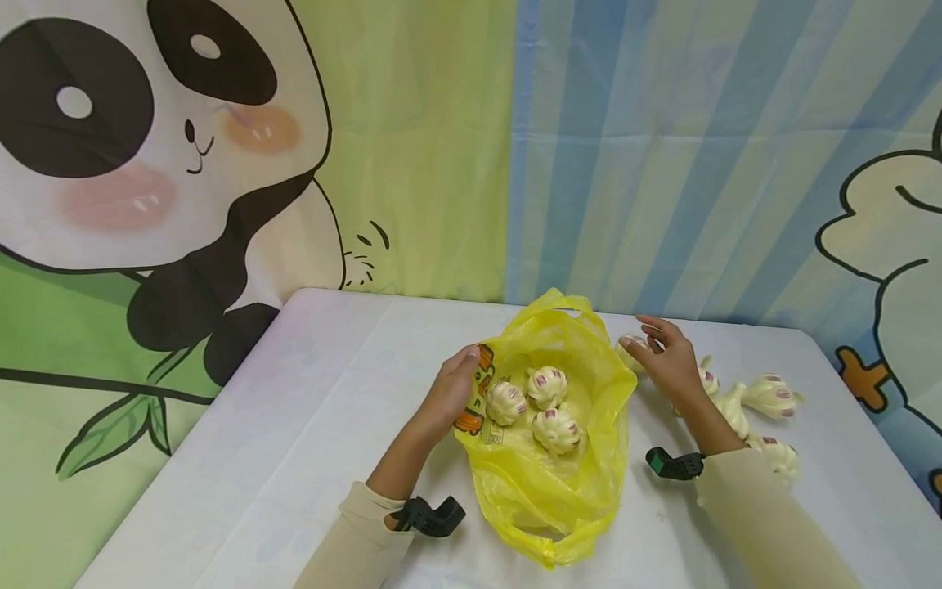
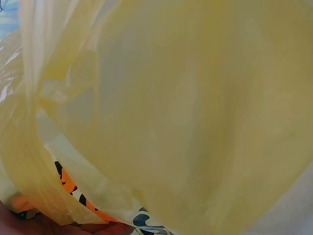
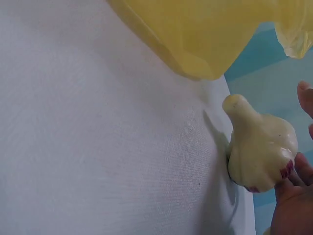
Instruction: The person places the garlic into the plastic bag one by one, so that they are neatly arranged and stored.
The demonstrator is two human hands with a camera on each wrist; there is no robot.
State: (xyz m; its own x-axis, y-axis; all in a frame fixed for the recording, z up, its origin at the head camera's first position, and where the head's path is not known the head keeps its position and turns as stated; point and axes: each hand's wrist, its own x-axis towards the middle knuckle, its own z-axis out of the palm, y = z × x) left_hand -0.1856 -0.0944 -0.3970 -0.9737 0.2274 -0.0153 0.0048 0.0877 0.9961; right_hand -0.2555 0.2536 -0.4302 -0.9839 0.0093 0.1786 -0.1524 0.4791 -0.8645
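From here I see the left hand (image 1: 445,393) pinching the yellow bag (image 1: 545,495) on its right, while the right hand (image 1: 671,364), fingers loosely parted, is just at a garlic bulb (image 3: 261,147); holding the bag wide should help.

I see two bare forearms reach forward and inward on my head feed, out of a beige left sleeve (image 1: 356,536) and a matching right sleeve (image 1: 769,515). The left forearm (image 1: 401,462) slants up toward the right, and its left hand (image 1: 447,393) pinches, thumb on the near side, with most of the fingers hidden from me. My left wrist feed gives me just a dim sliver of that hand low in the left corner. The right forearm (image 1: 710,421) slants up toward the left. I have its right hand (image 1: 671,360) spread loosely, thumb and fingers parted; my right wrist feed catches them at its right edge.
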